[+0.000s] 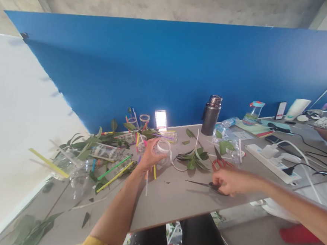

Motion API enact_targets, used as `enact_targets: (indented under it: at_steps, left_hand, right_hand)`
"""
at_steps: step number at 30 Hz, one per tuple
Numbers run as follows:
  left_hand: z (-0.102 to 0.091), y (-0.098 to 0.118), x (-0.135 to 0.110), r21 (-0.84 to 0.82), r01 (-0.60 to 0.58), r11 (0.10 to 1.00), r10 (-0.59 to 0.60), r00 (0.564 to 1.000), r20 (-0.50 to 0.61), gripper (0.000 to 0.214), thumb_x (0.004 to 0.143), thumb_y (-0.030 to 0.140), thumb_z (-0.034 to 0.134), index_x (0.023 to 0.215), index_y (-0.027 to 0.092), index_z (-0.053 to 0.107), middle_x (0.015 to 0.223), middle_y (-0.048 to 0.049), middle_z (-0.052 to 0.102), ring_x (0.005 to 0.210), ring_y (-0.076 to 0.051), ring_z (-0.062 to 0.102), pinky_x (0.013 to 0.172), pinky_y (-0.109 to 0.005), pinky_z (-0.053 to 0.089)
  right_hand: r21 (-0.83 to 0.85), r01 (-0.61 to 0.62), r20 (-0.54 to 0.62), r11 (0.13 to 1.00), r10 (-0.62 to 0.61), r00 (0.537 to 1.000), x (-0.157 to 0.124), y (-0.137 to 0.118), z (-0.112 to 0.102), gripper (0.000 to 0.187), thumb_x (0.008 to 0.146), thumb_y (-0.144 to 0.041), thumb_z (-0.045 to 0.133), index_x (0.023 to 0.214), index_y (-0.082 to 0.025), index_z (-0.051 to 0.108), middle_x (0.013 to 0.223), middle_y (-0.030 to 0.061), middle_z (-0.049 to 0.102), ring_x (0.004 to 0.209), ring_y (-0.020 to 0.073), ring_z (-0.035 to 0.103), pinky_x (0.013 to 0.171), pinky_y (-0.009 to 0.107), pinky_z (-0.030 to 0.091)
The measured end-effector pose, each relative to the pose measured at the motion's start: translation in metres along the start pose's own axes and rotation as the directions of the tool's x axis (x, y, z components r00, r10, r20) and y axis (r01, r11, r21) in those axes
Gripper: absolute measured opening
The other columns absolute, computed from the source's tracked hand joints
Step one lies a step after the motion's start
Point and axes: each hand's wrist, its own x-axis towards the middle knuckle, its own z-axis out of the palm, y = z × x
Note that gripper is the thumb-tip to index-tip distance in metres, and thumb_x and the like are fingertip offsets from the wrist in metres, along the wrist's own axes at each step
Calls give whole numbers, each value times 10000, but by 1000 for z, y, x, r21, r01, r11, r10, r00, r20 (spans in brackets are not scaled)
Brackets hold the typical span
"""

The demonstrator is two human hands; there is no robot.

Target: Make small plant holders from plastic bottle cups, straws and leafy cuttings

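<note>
Right hand (pixel 233 180): fingers (pixel 221 177) curled closed on black scissors (pixel 200 183), resting on grey tabletop (pixel 171 203). Left hand (pixel 150 156): fingers (pixel 154 146) spread around a clear plastic bottle piece (pixel 163 152). Beyond: green leaves (pixel 192 159), red-handled scissors (pixel 219 163), steel thermos (pixel 211 115).

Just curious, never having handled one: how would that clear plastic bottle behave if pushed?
The clear plastic bottle is probably light, its walls looking thin; the left hand could likely dent it. Its round body would probably roll.
</note>
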Motion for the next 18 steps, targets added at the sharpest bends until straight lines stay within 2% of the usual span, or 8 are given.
enact_targets:
  at_steps: [1, 2, 4, 6, 7, 9, 12, 18]
  left_hand:
    - [0, 2, 0, 16, -20, 1000, 20, 1000, 6, 716, 583, 254, 920, 1255, 240, 673, 1246, -108, 599, 1225, -322, 577, 1107, -512, 452]
    - [0, 5, 0, 31, -40, 999, 39, 999, 12, 707, 599, 244, 907, 1266, 243, 671, 1240, -109, 607, 1223, -323, 578, 1105, -510, 452]
    - [1, 11, -1, 64, -73, 995, 72, 997, 14, 694, 619, 225, 884, 1278, 241, 668, 1243, -113, 615, 1232, -328, 571, 1104, -508, 449]
    - [1, 16, -1, 98, -90, 991, 90, 996, 4, 679, 637, 208, 857, 1286, 233, 660, 1255, -118, 616, 1238, -330, 565, 1103, -510, 446]
    - [1, 18, -1, 114, -92, 989, 94, 996, -5, 673, 646, 202, 843, 1291, 227, 656, 1257, -120, 615, 1236, -329, 566, 1103, -512, 444]
    - [0, 20, -1, 145, -97, 985, 101, 994, -27, 667, 659, 194, 828, 1300, 220, 647, 1251, -123, 615, 1228, -327, 567, 1107, -519, 439]
    - [-2, 19, 0, 180, -113, 977, 124, 991, -46, 662, 675, 186, 814, 1311, 225, 633, 1252, -122, 613, 1233, -326, 557, 1116, -534, 429]
    - [-3, 20, 0, 205, -186, 961, 197, 980, -33, 655, 701, 149, 796, 1324, 233, 615, 1253, -130, 596, 1230, -326, 559, 1107, -538, 438]
  right_hand:
    - [28, 13, 24, 1000, -14, 1000, -3, -5, -11, 253, 747, -245, 621, 984, -216, 702, 825, 27, 729, 690, 205, 671, 590, 269, 378]
    - [4, 66, -12, 998, -66, 998, -4, -11, -24, 235, 756, -260, 622, 974, -218, 700, 851, 30, 728, 716, 201, 668, 599, 268, 381]
    - [-211, 78, -126, 974, -106, 986, -2, -27, -52, 205, 724, -278, 662, 918, -216, 689, 905, 50, 716, 748, 215, 656, 595, 278, 351]
    - [-466, 11, -272, 885, -155, 950, 6, -47, -78, 226, 679, -333, 728, 854, -201, 672, 962, 89, 700, 791, 248, 643, 596, 299, 317]
    - [-536, -10, -293, 844, -175, 940, 11, -58, -89, 230, 679, -364, 741, 818, -197, 666, 941, 96, 695, 792, 257, 639, 597, 306, 307]
    - [-607, -12, -271, 795, -192, 943, 23, -79, -107, 264, 685, -434, 759, 721, -199, 644, 807, 78, 673, 731, 248, 623, 597, 315, 296]
    - [-663, -14, -233, 748, -189, 954, 36, -110, -121, 330, 686, -431, 784, 568, -196, 584, 619, 45, 595, 651, 217, 591, 602, 319, 298]
    - [-750, 4, -152, 662, -178, 972, 52, -154, -132, 291, 725, -459, 788, 654, -195, 691, 610, 48, 606, 689, 240, 611, 625, 337, 358]
